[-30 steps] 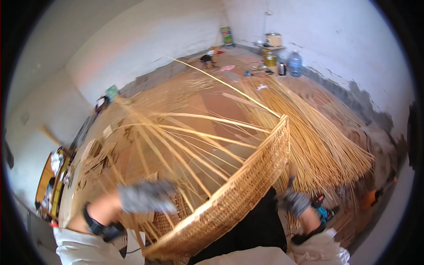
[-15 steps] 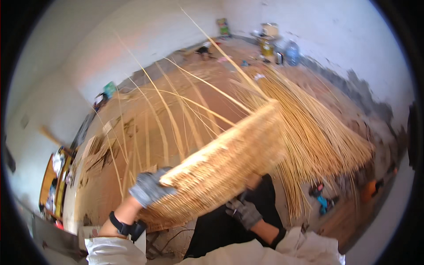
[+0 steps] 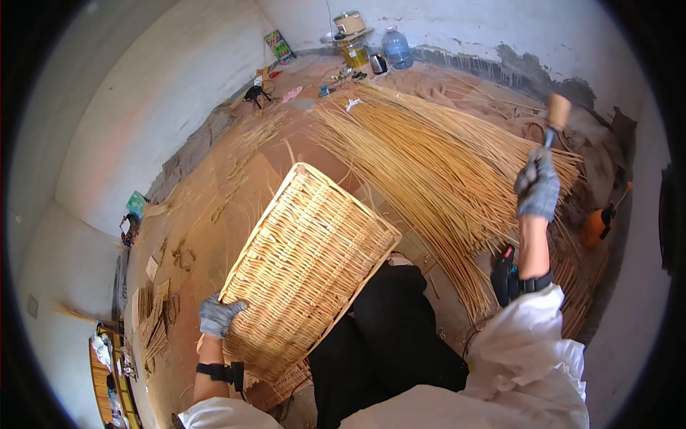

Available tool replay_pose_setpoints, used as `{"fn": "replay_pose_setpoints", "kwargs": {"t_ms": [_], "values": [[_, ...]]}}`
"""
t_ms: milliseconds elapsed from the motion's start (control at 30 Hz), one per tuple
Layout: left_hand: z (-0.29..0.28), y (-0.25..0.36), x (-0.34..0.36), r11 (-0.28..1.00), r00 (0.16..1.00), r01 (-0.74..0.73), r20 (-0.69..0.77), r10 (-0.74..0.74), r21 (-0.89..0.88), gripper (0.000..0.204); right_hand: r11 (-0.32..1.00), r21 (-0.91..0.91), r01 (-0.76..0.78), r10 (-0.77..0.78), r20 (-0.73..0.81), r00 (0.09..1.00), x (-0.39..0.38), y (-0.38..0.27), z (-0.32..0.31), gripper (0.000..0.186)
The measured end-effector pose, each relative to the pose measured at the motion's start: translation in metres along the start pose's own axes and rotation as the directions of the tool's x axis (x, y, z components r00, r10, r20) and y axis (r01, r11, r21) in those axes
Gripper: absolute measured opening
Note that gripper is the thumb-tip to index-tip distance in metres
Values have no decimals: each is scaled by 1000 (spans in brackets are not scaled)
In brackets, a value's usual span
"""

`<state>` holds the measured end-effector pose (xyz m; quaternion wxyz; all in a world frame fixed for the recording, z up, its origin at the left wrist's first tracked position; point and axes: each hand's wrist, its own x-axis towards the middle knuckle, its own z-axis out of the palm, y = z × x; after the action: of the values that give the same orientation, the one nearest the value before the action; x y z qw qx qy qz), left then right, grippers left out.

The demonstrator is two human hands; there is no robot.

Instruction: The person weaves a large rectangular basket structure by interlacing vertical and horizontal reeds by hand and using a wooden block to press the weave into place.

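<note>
A tan woven wicker basket piece point(image 3: 307, 268) leans across my lap, its broad, roughly rectangular face turned up toward me. My left hand point(image 3: 221, 316), in a grey glove, is closed around its left edge; the fingertips behind the edge are hidden. Out to the right, above the cane bundle, my right hand point(image 3: 537, 187) is raised, also gloved. It grips a tool with a thick wooden end point(image 3: 559, 112) and a dark metal shaft, the wooden end pointing up. What kind of tool it is I cannot tell. The lower part of the wicker hides part of my legs.
A large fan of long tan canes point(image 3: 443, 171) covers the floor at the right. Along the back wall stand a blue water bottle point(image 3: 397, 48), a kettle point(image 3: 379, 64) and a pot point(image 3: 349, 23). An orange sprayer point(image 3: 594, 227) stands at far right; wood strips point(image 3: 151, 322) lie left.
My right hand has swung up and right, away from the wicker, with the tool. The wicker piece has turned so its face shows fully; the long canes sticking out are now mostly hidden.
</note>
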<state>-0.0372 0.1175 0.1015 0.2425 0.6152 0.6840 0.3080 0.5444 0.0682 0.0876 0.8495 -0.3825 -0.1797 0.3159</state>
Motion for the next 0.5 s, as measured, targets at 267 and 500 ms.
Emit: {"fn": "replay_pose_setpoints", "kwargs": {"t_ms": [267, 500], "values": [[-1, 18, 20, 990, 993, -47, 112, 33, 129, 54, 207, 146, -967, 396, 892, 220, -20, 217, -112, 23], [-2, 40, 17, 957, 985, -158, 108, 135, 245, 61, -882, -223, 414, 260, 503, 824, -57, 169, -109, 20]]}}
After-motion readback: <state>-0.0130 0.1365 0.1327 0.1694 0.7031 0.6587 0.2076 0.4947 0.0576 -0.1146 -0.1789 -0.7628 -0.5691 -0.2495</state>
